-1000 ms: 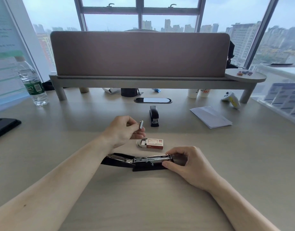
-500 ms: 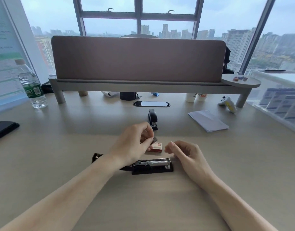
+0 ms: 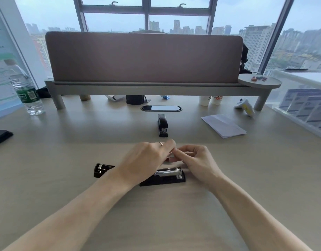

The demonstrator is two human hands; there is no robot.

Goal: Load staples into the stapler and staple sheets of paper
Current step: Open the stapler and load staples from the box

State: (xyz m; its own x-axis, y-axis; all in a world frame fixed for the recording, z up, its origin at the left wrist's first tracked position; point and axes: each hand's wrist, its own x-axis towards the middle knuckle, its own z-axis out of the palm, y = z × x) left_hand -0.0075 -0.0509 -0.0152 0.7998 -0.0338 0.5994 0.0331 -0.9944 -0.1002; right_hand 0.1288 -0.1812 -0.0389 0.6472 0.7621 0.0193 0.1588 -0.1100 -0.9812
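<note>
While our left hand [image 3: 145, 160] curls its fingers [image 3: 169, 144] around a small grey sliver that we take for a strip of staples [image 3: 169, 157], our right hand [image 3: 197, 160] meets it tip to tip, its own fingers [image 3: 180, 152] curled with index and thumb at the same spot. Our left fingers pinch the strip. Whether our right fingers grip it too or only touch it, we cannot tell, since most of the strip is hidden between the two hands.

Just below the hands, nearer to us, the stapler [image 3: 168, 173] lies on the counter [image 3: 246, 178]. It is swung fully open, with its top folded back flat to the left and its shiny channel facing up. We see no staples in the exposed end of that channel, though our left wrist covers the rest.

We judge the job to be in its early part. The stapler is opened and a strip is in hand, but the strip is not yet seated. After that, the top has to be closed and the stapling done.

The sheets of paper [image 3: 224, 125] wait well apart from the stapler, off to the right and untouched. A second stapler [image 3: 162, 126] stands closed beyond our hands, and a water bottle [image 3: 25, 87] sits far off to the left.
</note>
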